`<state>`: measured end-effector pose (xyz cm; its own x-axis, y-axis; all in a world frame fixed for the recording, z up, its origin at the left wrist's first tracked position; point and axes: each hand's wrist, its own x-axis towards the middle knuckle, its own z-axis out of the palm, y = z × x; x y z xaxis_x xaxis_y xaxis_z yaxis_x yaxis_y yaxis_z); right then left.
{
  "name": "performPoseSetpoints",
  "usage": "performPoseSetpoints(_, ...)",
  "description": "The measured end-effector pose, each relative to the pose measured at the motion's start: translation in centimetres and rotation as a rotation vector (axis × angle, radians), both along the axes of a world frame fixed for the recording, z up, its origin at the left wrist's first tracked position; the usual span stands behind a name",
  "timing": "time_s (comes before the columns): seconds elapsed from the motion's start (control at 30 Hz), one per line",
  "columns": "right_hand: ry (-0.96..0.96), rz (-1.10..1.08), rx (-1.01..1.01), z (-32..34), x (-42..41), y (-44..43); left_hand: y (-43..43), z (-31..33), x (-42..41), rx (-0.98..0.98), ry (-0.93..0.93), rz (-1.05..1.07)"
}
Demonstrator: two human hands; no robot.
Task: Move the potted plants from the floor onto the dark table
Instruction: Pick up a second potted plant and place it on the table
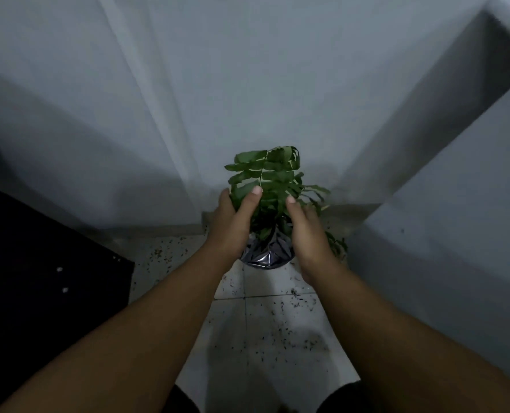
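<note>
Hands: left (233, 225), right (307, 234), cupping potted plant (265, 186); no writing legible.

The pale tiled floor (265, 332) was strewn with dark specks of loose soil, thickest near the wall. A dark table (39, 263) stood at the left edge over it, with two small light bits on its top. Whether the potted plant (267, 186) rested on the tiles could not be told
</note>
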<state>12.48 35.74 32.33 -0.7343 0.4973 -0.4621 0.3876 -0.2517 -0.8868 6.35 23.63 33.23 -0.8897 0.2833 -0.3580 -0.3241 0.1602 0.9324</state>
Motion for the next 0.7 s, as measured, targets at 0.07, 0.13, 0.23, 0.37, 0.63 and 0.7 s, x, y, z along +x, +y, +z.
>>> performPoseSetpoints(0.07,-0.004,0.002,0.010,4.3,0.4,-0.3,-0.2,3.9,0.4,-0.036,0.008,0.000)
performPoseSetpoints(0.13,-0.016,-0.022,0.037,10.0,0.8,-0.4,-0.6,9.6,0.7,-0.083,0.041,0.006)
performPoseSetpoints(0.23,0.008,-0.010,0.012,13.3,1.2,-0.8,-0.5,12.7,1.2,-0.086,0.052,0.003)
performPoseSetpoints(0.37,0.014,0.025,0.004,22.1,2.0,-1.0,-1.2,22.3,2.4,-0.093,0.050,0.035)
performPoseSetpoints(0.63,0.044,0.126,0.059,34.7,2.3,-3.1,-4.1,34.9,3.9,-0.075,0.068,0.141)
performPoseSetpoints(0.7,0.056,0.158,0.081,36.5,2.2,-4.2,-5.4,36.6,4.1,-0.076,0.069,0.172)
